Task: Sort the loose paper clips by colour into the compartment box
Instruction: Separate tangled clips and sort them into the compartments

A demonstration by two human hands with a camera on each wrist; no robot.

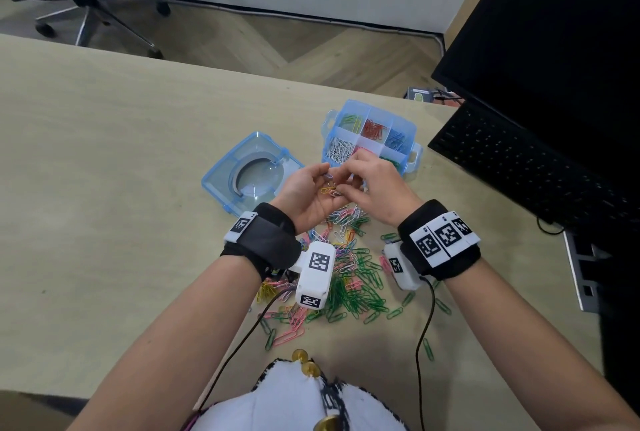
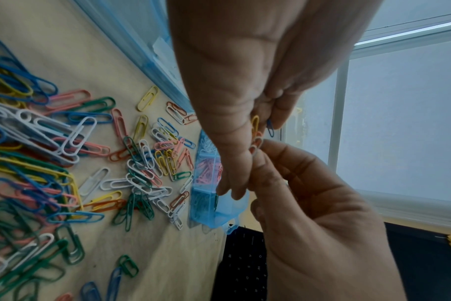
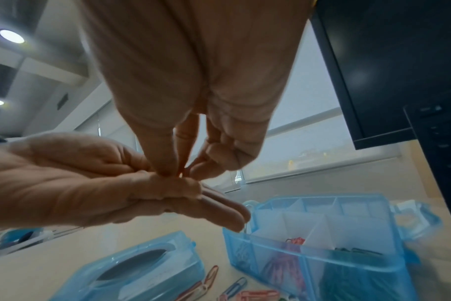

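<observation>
Both hands are raised just above the surface, meeting between the loose pile and the box. The left hand is turned palm up with its fingers half curled, cupping a small bunch of paper clips; in the left wrist view a yellow clip, a blue one and a few pale ones show among its fingers. The right hand comes in from the right with thumb and forefinger pressed together in a narrow pinch on one of the clips in that bunch; which colour it pinches cannot be told. The compartment box, clear blue and open, stands just beyond the hands, toward the far right. It already holds sorted clips: green ones in the far left cell, red in the far middle, blue in the far right, white in the left cell of the next row, pink beside them and dark green in the right cell nearest the right hand. Its lid lies upside down on the surface to the left of the box, just beside the left hand. The loose pile of mixed clips spreads on the near side beneath the wrists, with green thick toward the right and pink and yellow toward the left. A black keyboard sits at the right edge of the surface.
</observation>
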